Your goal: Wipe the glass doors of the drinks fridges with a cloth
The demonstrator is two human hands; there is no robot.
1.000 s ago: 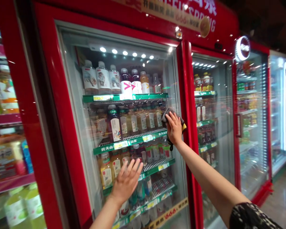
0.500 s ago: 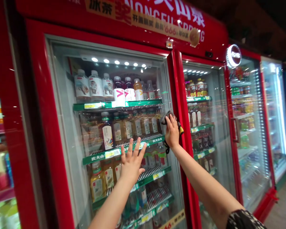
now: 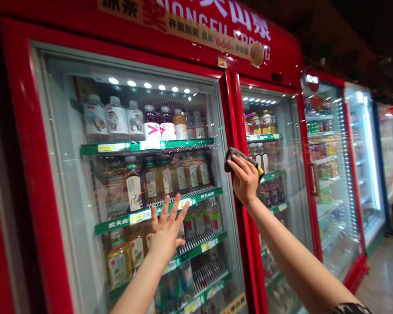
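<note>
My right hand [image 3: 245, 179] presses a dark grey cloth [image 3: 235, 153] with a yellow patch against the red door frame [image 3: 232, 115] between the two glass doors. Its fingers are bent over the cloth. Spread flat, my left hand [image 3: 166, 231] is at the left glass door [image 3: 68, 183], fingers apart and nothing in it. Whether its palm touches the glass I cannot tell. Behind the pane, bottles [image 3: 134, 187] stand on shelves edged with green strips [image 3: 118, 222].
Another red-framed door [image 3: 301, 183] of bottled drinks adjoins on the right. Further along are a cooler with a handle [image 3: 312, 179] and a brightly lit cabinet [image 3: 363, 165]. Shiny floor [image 3: 386, 266] shows at the lower right. A red sign panel [image 3: 196, 26] runs overhead.
The view has shifted to the right. My right hand and the cloth have moved right, from the glass edge onto the red frame. My left hand stays spread at the glass.
</note>
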